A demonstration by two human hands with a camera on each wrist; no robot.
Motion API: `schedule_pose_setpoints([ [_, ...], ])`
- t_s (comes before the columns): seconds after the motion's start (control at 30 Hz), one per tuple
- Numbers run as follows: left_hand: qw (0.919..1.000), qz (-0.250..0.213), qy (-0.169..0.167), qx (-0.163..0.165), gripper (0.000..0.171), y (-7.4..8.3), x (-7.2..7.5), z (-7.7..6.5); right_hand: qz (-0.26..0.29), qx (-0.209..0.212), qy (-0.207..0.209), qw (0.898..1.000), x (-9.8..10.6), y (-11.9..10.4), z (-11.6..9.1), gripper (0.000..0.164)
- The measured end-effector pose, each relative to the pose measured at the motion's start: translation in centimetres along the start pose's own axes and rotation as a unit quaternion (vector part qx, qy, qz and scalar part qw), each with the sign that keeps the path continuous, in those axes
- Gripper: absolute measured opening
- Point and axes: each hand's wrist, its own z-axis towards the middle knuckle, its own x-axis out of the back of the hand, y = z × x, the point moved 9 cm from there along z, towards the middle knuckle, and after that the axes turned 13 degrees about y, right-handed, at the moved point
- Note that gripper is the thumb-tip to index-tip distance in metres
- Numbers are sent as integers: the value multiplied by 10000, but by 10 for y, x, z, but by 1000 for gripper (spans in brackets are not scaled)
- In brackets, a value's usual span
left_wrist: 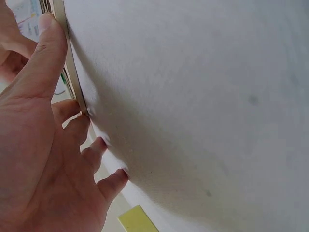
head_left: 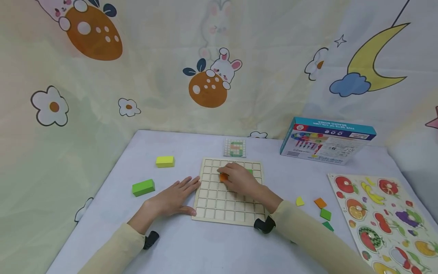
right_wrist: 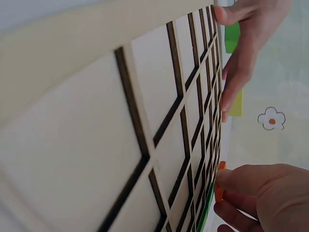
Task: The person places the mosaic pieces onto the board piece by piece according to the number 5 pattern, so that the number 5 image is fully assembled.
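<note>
A wooden grid board lies on the white table, divided into square cells by raised strips. My right hand is over its upper part, pinching an orange square tile between thumb and fingers; in the right wrist view the orange tile shows close to the grid. Partly behind that hand, a green tile sits in the grid. My left hand rests at the board's left edge with fingers spread. Seen from the left wrist, its thumb lies along the board's side.
Beyond the board is a small pattern card. Yellow and green blocks stand at left. To the right lie loose tiles, including an orange one, near a fruit puzzle board. A printed box stands at the back.
</note>
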Motion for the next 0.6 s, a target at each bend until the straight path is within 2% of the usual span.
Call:
schedule_pose_setpoints([
  [0.13,10000,23,-25,19,97,0,0,0,-120,-107,-19,9999,-6,1,4,34],
  [0.6,9999,80,17,-58,97,2,2,0,163,-63,272,9995,-6,1,1,32],
])
